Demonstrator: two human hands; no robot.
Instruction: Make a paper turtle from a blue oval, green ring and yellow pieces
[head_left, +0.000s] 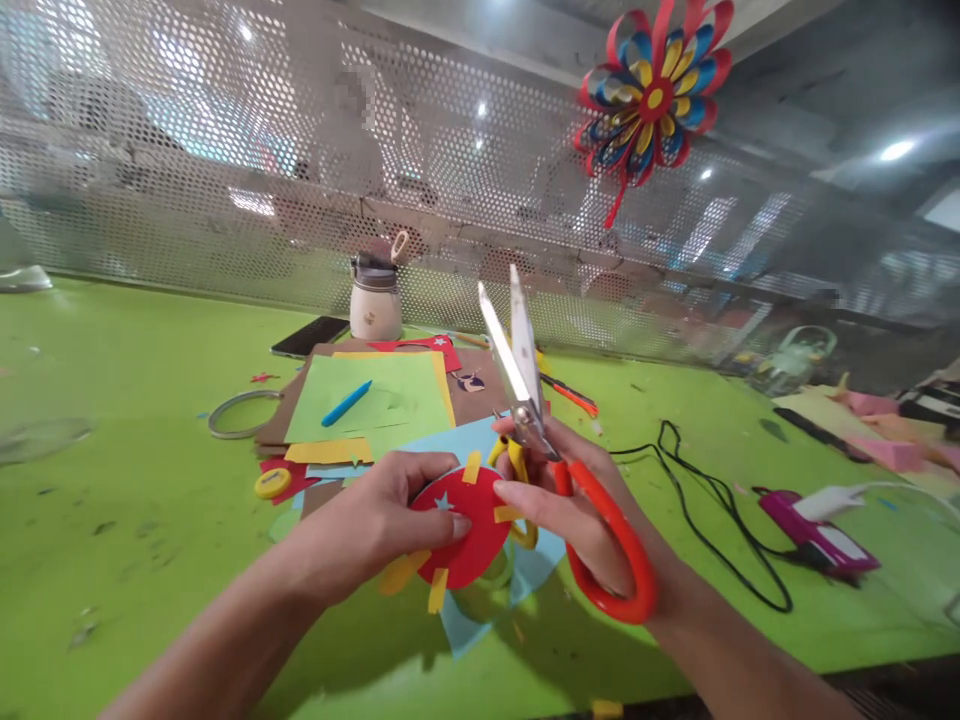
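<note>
My left hand [382, 525] pinches a red paper circle [480, 540], its thumb lying across the front. A small light-blue star [443, 501] shows on the circle, and several yellow paper strips [438, 590] stick out around its rim. Hooked over my right hand [577, 505] is the handle of a pair of orange-handled scissors [525, 400], blades pointing up and slightly apart. The right thumb and fingers also reach the circle's right edge, by another yellow strip. Yellow handle loops [525, 535] show behind the circle; what they belong to is partly hidden.
Green and yellow paper sheets [397, 390] with a blue pen [346, 403] lie behind the hands. Farther back are a phone [310, 336] and a white jar [376, 305]. A black cable [720, 490] runs to a purple power strip [817, 530]. A paper flower [655, 98] hangs above.
</note>
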